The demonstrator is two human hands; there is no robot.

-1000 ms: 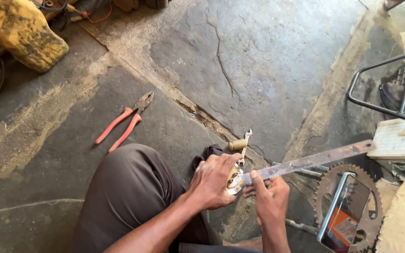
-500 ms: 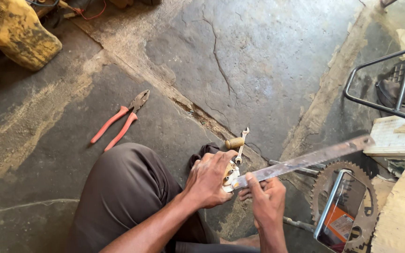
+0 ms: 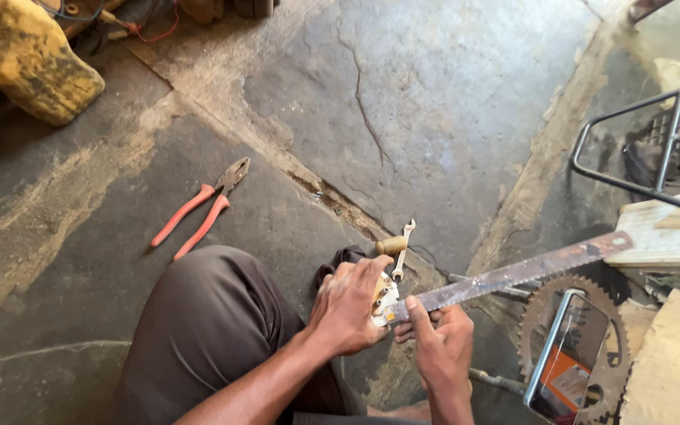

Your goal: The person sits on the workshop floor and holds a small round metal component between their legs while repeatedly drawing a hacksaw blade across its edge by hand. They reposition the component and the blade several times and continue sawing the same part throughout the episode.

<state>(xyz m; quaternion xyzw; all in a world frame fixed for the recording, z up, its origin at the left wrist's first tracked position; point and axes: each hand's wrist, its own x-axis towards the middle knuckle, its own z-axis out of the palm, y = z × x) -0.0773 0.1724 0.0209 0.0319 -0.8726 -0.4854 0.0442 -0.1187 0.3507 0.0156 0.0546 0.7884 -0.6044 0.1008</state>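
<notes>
**Blade held against small part, both hands closed**

Head view: a small pale part is gripped in the closed left hand, just above the knee. The near end of a long rusty blade is gripped by the closed right hand. The blade's long axis runs from the part up and to the right, away from the body; its tip lies over a wood block. Both hands are at the contact point, almost touching. A spanner lies just beyond the hands, pliers well to the left, a sprocket to the right.
</notes>
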